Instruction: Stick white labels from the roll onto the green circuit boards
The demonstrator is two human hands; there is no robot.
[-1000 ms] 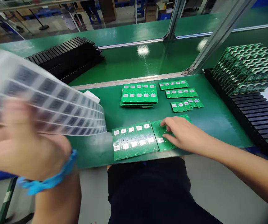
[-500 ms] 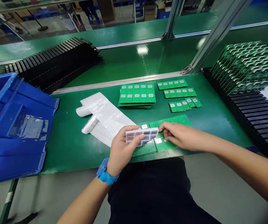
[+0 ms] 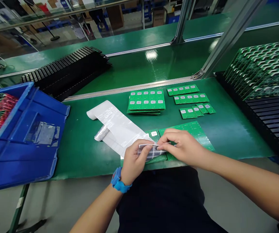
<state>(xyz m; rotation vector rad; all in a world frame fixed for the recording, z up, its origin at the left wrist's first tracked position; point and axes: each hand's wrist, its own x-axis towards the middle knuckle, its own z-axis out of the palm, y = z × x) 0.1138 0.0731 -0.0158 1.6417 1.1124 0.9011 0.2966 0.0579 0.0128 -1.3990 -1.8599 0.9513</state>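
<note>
My left hand (image 3: 134, 159) is closed round a folded sheet of labels (image 3: 154, 154), thumb on top, with rows of small grey printed labels showing. My right hand (image 3: 180, 147) pinches the sheet's upper right edge; whether a single label is loose between its fingertips cannot be made out. Beneath both hands lie green circuit board panels (image 3: 195, 132), partly covered; one white label (image 3: 154, 133) shows on the left panel. A long strip of white backing paper (image 3: 120, 121) runs leftward from my left hand to a curled end, beside a rolled bit of label sheet (image 3: 101, 133).
Behind my hands stands a stack of labelled panels (image 3: 146, 99), with smaller labelled board strips (image 3: 191, 98) to its right. A blue bin (image 3: 23, 139) of red and green boards is at left. Black racks stand at back left (image 3: 66, 72) and right (image 3: 272, 116), the latter holding upright boards.
My right hand has moved left from the right-hand panel onto the edge of the label sheet. The sheet has tilted, and the view has shifted slightly left.
</note>
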